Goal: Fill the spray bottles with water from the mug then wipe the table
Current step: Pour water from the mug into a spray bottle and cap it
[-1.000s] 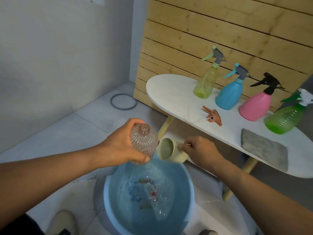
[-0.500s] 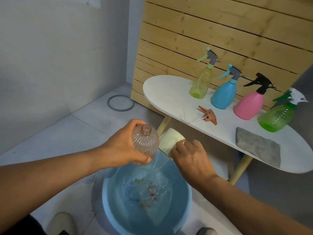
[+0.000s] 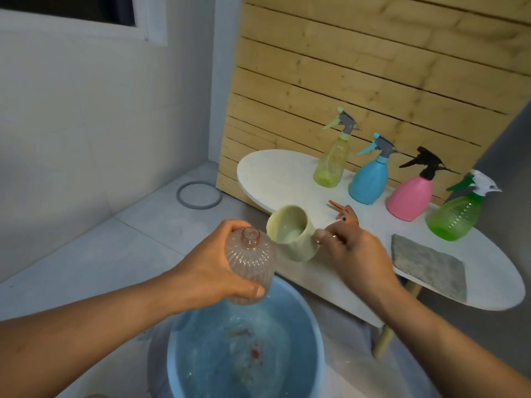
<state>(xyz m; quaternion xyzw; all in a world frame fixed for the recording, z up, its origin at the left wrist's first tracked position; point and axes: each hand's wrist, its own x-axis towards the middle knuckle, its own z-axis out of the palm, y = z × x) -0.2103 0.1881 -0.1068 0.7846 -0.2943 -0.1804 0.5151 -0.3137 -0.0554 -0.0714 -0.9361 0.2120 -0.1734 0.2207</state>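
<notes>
Left hand (image 3: 212, 268) grips clear ribbed bottle (image 3: 249, 267), uncapped, neck up, over blue basin (image 3: 314, 340) w/ water. Right hand (image 3: 355, 251) curls round handle of pale mug (image 3: 291, 232), tilted toward bottle's mouth, just beside it. White table (image 3: 275, 173) behind: yellow bottle (image 3: 330, 165), blue bottle (image 3: 369, 179), pink bottle (image 3: 411, 199), green bottle (image 3: 454, 219) in a row; grey cloth (image 3: 428, 265) near front edge; orange spray head (image 3: 346, 214) lying loose near mug.
</notes>
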